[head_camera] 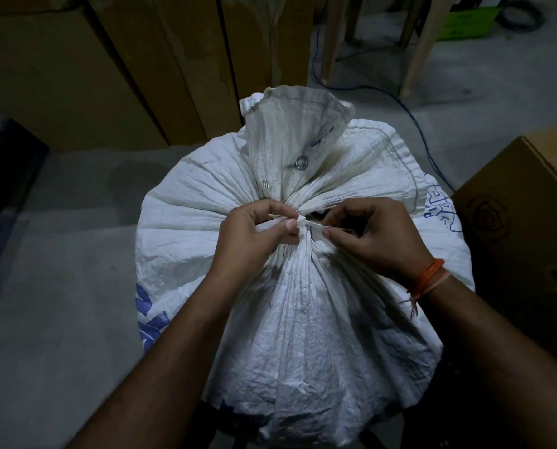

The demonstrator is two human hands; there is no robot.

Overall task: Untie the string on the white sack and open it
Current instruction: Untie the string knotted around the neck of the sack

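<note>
Fingers of left hand [254,234] and right hand [372,234] pinched on the string [306,223] at the white sack [303,319] neck.

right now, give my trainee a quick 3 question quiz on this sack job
1. True or false: the sack neck is already open.
2. Which wrist wears the orange band? A) left B) right C) neither
3. Fill in: both hands pinch the ____ at the gathered neck.

Key
1. False: the neck is gathered tight.
2. B: it sits by the right hand.
3. String: the left hand grips it too.
</note>
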